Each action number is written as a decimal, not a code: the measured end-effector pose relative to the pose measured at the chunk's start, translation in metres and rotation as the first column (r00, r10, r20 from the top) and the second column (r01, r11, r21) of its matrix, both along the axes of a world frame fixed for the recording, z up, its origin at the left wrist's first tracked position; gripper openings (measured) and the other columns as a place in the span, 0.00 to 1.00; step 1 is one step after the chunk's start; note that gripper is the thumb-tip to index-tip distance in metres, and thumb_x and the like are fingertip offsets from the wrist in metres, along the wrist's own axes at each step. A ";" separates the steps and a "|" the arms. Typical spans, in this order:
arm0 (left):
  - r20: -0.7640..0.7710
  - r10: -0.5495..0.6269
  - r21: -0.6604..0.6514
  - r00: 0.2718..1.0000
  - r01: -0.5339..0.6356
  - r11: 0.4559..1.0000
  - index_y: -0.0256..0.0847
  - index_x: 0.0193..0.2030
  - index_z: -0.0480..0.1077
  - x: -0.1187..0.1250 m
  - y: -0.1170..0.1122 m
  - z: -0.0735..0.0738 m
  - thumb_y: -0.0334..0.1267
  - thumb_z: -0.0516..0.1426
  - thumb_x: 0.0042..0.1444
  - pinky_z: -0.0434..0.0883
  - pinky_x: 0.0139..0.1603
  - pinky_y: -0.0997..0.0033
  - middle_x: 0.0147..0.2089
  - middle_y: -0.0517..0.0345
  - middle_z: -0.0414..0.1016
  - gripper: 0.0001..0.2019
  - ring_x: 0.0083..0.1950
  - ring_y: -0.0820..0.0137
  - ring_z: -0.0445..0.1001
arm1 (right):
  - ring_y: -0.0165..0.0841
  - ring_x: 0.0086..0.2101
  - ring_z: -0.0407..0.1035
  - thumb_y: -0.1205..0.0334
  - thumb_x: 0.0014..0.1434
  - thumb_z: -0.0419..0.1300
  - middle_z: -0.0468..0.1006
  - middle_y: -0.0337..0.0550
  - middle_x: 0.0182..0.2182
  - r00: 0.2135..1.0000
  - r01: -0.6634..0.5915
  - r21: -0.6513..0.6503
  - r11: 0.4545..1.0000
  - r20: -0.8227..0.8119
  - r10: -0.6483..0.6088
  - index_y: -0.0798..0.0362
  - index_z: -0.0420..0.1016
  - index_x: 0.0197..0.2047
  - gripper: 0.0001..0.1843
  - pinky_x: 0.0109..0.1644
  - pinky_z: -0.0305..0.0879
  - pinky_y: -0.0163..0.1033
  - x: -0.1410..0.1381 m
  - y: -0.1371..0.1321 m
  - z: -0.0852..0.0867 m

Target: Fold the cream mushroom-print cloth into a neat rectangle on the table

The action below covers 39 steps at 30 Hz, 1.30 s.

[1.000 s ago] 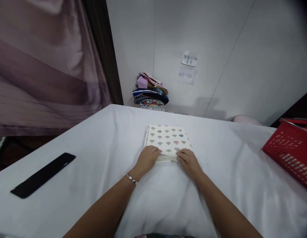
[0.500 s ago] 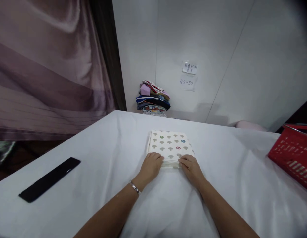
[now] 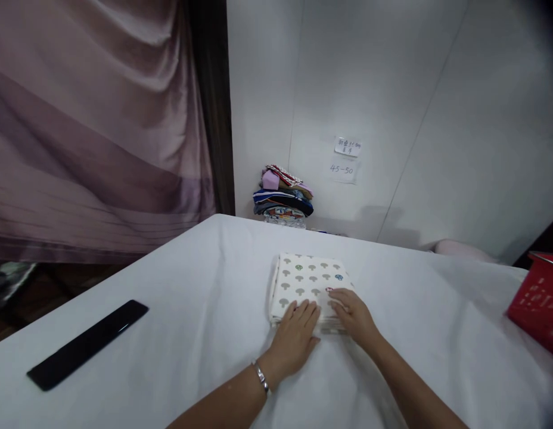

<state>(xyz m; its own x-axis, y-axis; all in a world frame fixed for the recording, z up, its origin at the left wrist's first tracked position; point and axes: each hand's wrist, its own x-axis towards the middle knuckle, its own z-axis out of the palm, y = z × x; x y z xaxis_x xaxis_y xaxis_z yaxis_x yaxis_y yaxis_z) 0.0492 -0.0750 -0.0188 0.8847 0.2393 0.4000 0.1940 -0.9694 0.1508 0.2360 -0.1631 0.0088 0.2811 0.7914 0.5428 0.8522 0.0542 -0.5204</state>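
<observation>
The folded cloth (image 3: 310,286), cream with little mushrooms, sits mid-table on the white sheet (image 3: 191,298), layers stacked fairly square. The left hand (image 3: 297,336) lies flat on its near edge, fingers straight and close together, gripping nothing. The right hand (image 3: 354,313) rests on the near right corner, fingers a bit bent; can't tell if the thumb pinches the edge underneath. Risk as I see it: both hands press only the near side, so a sideways push could slide the top layers and skew the fold, or drag the loose sheet into wrinkles. The black slab (image 3: 86,344) and red basket (image 3: 538,310) are well apart, no worry there.
</observation>
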 end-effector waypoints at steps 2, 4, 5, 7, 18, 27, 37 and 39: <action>0.013 0.005 -0.026 1.000 -0.005 1.000 0.45 0.65 0.48 -0.002 -0.003 0.006 0.40 0.50 0.60 0.49 0.65 0.52 0.66 0.53 0.55 0.27 0.66 0.62 0.52 | 0.38 0.50 0.66 0.60 0.61 0.50 0.74 0.47 0.47 1.000 -0.017 0.023 1.000 0.025 0.017 0.49 0.75 0.45 0.15 0.55 0.62 0.47 0.000 0.020 0.010; 0.035 0.016 -0.065 0.999 -0.014 0.998 0.45 0.62 0.54 -0.005 -0.003 0.014 0.39 0.49 0.60 0.53 0.63 0.53 0.62 0.53 0.61 0.23 0.63 0.62 0.58 | 0.39 0.55 0.60 0.58 0.61 0.49 0.70 0.48 0.53 0.996 -0.033 -0.057 0.998 0.085 0.037 0.50 0.72 0.49 0.17 0.58 0.58 0.49 -0.003 0.037 0.012; 0.047 0.024 -0.089 0.999 -0.020 0.996 0.45 0.59 0.58 -0.007 -0.001 0.018 0.38 0.49 0.60 0.56 0.61 0.54 0.59 0.54 0.66 0.20 0.60 0.63 0.61 | 0.40 0.58 0.57 0.57 0.61 0.49 0.67 0.49 0.56 0.992 -0.029 -0.137 0.990 0.117 0.045 0.50 0.70 0.52 0.19 0.59 0.55 0.51 -0.005 0.044 0.009; 0.066 0.070 -0.140 0.995 -0.060 0.988 0.43 0.48 0.67 -0.013 0.007 0.026 0.37 0.47 0.61 0.64 0.53 0.59 0.47 0.54 0.73 0.12 0.50 0.65 0.69 | 0.44 0.61 0.51 0.53 0.62 0.48 0.61 0.49 0.60 0.984 -0.004 -0.316 0.949 0.168 0.060 0.50 0.66 0.57 0.22 0.60 0.50 0.56 -0.009 0.051 -0.001; -0.002 0.600 -0.584 0.800 -0.488 0.649 0.43 0.35 0.70 -0.015 0.088 0.039 0.44 0.50 0.57 0.63 0.34 0.72 0.35 0.60 0.74 0.11 0.34 0.71 0.70 | 0.44 0.63 0.43 0.49 0.64 0.41 0.52 0.46 0.64 0.976 0.044 -0.484 0.874 0.209 0.066 0.48 0.58 0.62 0.26 0.62 0.42 0.58 -0.012 0.051 -0.021; -0.210 0.590 -0.583 0.780 -0.584 0.565 0.40 0.28 0.66 0.008 0.091 0.032 0.49 0.52 0.53 0.57 0.29 0.73 0.33 0.57 0.74 0.14 0.35 0.68 0.70 | 0.43 0.62 0.46 0.50 0.64 0.43 0.54 0.46 0.63 0.969 0.038 -0.429 0.902 0.238 0.072 0.45 0.59 0.62 0.25 0.61 0.45 0.58 -0.010 0.051 -0.030; -0.178 0.607 -0.625 0.775 -0.565 0.539 0.41 0.27 0.64 0.003 0.089 0.018 0.49 0.51 0.55 0.57 0.27 0.74 0.28 0.60 0.71 0.14 0.31 0.70 0.69 | 0.45 0.59 0.55 0.55 0.58 0.53 0.63 0.49 0.59 0.996 -0.059 -0.457 0.888 0.039 0.086 0.50 0.70 0.54 0.22 0.58 0.56 0.55 0.005 0.068 -0.009; -0.166 0.614 -0.619 0.772 -0.566 0.544 0.41 0.27 0.64 0.003 0.087 0.019 0.49 0.51 0.55 0.57 0.27 0.74 0.27 0.61 0.69 0.14 0.30 0.70 0.68 | 0.43 0.55 0.62 0.59 0.58 0.52 0.68 0.50 0.55 0.999 -0.045 -0.370 0.928 0.004 0.050 0.52 0.73 0.50 0.19 0.55 0.61 0.51 0.006 0.084 0.003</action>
